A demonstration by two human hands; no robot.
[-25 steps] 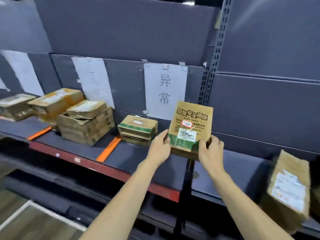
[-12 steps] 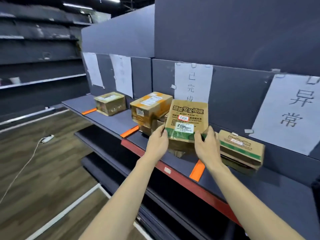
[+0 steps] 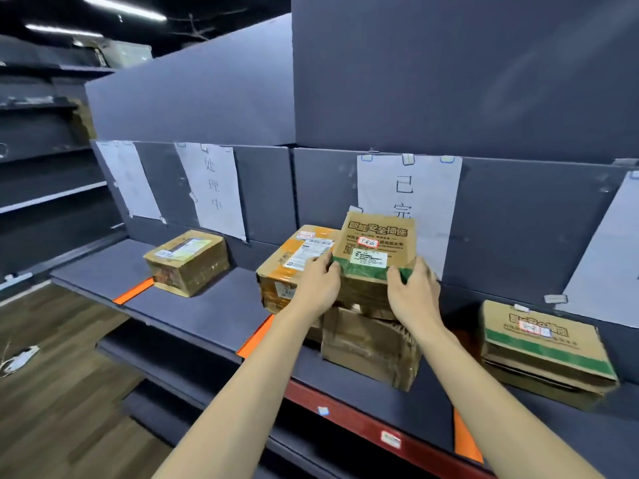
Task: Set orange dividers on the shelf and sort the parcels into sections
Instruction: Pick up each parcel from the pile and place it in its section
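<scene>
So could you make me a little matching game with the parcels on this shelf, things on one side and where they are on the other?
Things:
1. green-striped brown cardboard parcel with red sticker
2. tape-wrapped brown cardboard box
3. flat green-banded cardboard cartons

Places:
A. stacked on the shelf, far right
B. alone in a left section beside an orange divider strip
C. held by left hand and right hand

Pairs: 1-C, 2-B, 3-A

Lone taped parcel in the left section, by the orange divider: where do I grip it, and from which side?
Take the taped parcel by its two short end faces, coming from the aisle with one hand on each. It lies flat and turned slightly askew, with bare shelf on both ends. The orange divider touches only its front left corner.
</scene>
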